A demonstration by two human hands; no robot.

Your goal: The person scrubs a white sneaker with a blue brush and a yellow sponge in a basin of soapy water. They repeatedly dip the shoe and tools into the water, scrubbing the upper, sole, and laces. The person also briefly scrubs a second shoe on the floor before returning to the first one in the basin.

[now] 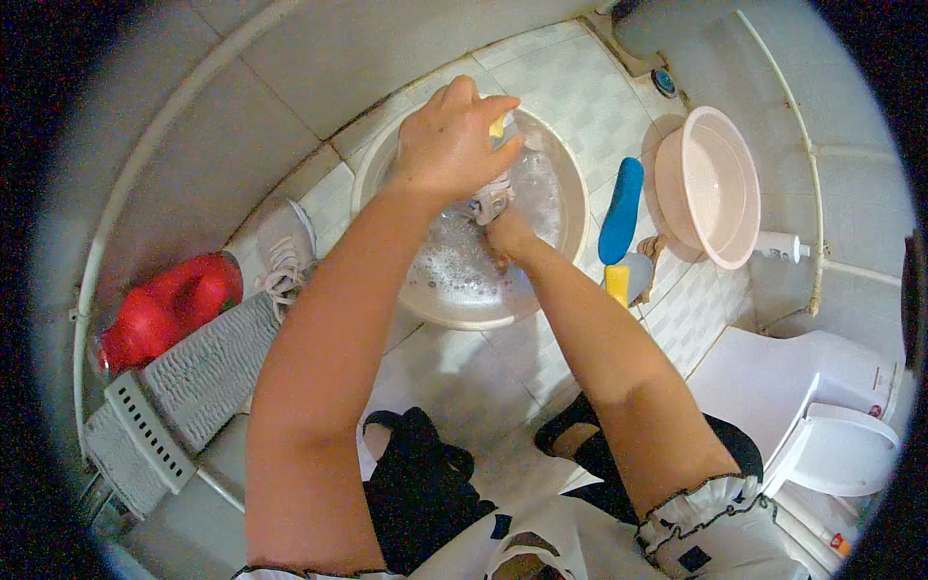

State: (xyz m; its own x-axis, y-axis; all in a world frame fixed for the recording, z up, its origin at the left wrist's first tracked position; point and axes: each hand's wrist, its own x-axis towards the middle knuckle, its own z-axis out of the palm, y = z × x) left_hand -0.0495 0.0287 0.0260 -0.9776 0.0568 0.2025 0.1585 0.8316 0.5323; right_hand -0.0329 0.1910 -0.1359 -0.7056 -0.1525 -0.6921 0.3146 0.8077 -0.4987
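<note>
A wide pale basin (471, 320) on the tiled floor holds foamy water. Over its far side, my left hand (457, 141) is curled palm down around a small yellow and whitish object (497, 129), mostly covered by the fingers. Just below it is a light laced shoe (491, 201), largely hidden by my hands. My right hand (511, 235) grips the near end of this shoe; some of its fingers are out of sight. A matching light sneaker (285, 243) with loose laces stands outside the basin, to the left.
Right of the basin lie a blue insole (622, 210), a yellow block-like item (617, 284) and a grey flat piece (639, 274). A pink basin (714, 188) leans tilted near a white bottle (781, 246). At left are a red container (174, 304) and a grey-padded flat mop (214, 370).
</note>
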